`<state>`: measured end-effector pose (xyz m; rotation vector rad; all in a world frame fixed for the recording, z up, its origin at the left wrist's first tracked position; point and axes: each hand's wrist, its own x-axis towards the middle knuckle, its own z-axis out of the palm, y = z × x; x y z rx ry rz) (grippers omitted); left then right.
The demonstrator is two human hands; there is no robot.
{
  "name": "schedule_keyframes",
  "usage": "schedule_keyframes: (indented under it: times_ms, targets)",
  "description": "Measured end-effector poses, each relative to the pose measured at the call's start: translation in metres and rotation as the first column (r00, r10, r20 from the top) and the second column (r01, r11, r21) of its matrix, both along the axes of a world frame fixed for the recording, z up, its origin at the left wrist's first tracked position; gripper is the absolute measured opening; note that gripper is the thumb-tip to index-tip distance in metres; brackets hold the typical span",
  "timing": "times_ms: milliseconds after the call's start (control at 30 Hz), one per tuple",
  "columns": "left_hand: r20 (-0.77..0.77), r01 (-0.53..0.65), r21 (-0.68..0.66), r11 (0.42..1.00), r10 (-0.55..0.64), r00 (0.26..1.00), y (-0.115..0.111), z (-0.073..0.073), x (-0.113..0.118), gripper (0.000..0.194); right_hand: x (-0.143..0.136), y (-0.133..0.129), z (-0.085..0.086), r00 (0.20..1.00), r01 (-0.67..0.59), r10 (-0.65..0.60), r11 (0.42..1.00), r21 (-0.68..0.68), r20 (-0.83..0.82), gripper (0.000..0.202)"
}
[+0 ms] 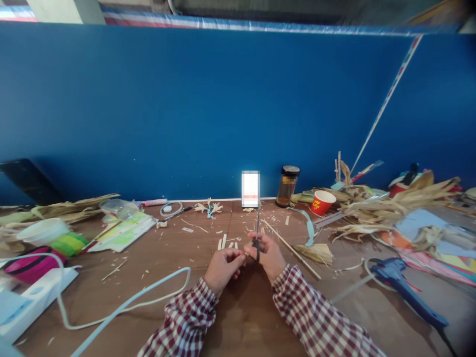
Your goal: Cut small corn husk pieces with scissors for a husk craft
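My right hand [270, 257] is closed round the dark handles of a pair of scissors [258, 224], whose blades point away from me. My left hand [222, 267] is closed in a pinch, its fingertips touching or nearly touching the right-hand fingers. A tiny pale bit seems to show between the fingertips, too small to name. Just beyond the hands lie several short pale strips [223, 241] on the brown table [201, 263]. A thin stick [293, 250] lies to the right of my right hand, beside a piece of dry corn husk [316, 253].
A blue glue gun [405, 285] lies at right, near heaped corn husks [394, 210]. A red paper cup [323, 202] and a dark-lidded jar [285, 188] stand at the back. At left are a white power strip [44, 297], a looping cable [122, 310] and a white bowl [42, 230].
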<state>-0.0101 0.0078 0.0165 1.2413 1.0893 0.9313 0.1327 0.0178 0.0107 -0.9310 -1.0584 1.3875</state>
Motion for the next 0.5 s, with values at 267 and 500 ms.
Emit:
schedule_keyframes:
  times_ms: [267,500]
  targets:
    - [0.043,-0.075,-0.044,0.996,0.077,0.996,0.0019,-0.0018,-0.0003,0.025,0.0004,0.0006,0.0005,0.998,0.053,-0.052,0.998,-0.026,0.026,0.05]
    - [0.032,-0.043,-0.04,0.998,0.044,0.999,0.0021,-0.0015,0.0004,0.024,0.0007,-0.0001,0.0013,0.995,0.049,-0.048,0.999,-0.012,0.087,0.045]
